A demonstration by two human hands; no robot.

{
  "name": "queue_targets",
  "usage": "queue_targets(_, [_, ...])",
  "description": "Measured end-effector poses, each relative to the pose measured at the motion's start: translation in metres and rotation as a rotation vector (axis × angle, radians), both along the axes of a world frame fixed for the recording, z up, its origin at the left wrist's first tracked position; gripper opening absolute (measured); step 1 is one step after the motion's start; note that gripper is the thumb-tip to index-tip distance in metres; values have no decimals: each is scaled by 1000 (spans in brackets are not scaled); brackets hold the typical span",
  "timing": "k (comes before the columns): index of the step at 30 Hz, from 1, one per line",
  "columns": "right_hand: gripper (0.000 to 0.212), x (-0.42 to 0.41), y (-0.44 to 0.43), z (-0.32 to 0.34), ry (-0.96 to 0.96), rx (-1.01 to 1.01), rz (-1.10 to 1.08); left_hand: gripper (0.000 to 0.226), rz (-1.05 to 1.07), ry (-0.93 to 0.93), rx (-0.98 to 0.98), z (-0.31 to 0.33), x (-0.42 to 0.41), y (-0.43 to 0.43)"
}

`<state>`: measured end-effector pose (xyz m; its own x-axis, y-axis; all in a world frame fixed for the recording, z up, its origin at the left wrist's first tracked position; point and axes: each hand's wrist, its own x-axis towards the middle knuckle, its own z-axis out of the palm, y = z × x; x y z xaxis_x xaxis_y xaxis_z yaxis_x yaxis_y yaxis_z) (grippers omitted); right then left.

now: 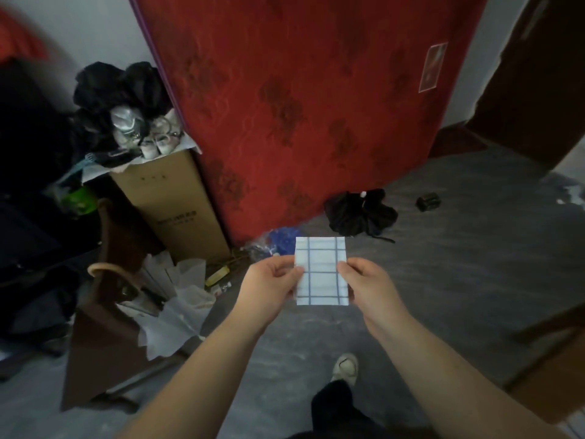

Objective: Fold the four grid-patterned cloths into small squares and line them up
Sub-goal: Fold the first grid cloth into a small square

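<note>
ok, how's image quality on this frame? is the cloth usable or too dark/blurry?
Head view: the grid cloth is sharp, its lines are readable and there is no glare; the left hand and right hand pinching it are in focus. Head view: the room is dim, the left side is near black, the top-left corner is smeared, and the wide-angle lens skews the red panel.

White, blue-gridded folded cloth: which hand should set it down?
Probably the right hand: it pinches the cloth edge, and open grey floor lies on its side; the left hand faces crumpled white paper clutter.
</note>
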<state>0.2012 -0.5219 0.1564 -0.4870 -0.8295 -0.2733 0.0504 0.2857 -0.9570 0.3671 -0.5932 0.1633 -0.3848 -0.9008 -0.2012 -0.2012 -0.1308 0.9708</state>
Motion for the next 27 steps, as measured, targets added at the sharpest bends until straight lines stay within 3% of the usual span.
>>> queue_targets(5, [12,-73,-69,-13,-131,-44,12,15,21,-33,36,9,-70,-68])
queue_targets(13, [9,-270,-154,-8,-234,-65,-59,15,-108,-47,107,39,-265,-174])
queue_targets(21, [6,-418,-139,-9,-290,-61,-383,16,-369,-70,195,15,-464,-210])
queue_targets(27, [6,-522,-111,-24,-250,-96,-681,14,-690,-126,140,-4,-613,-215])
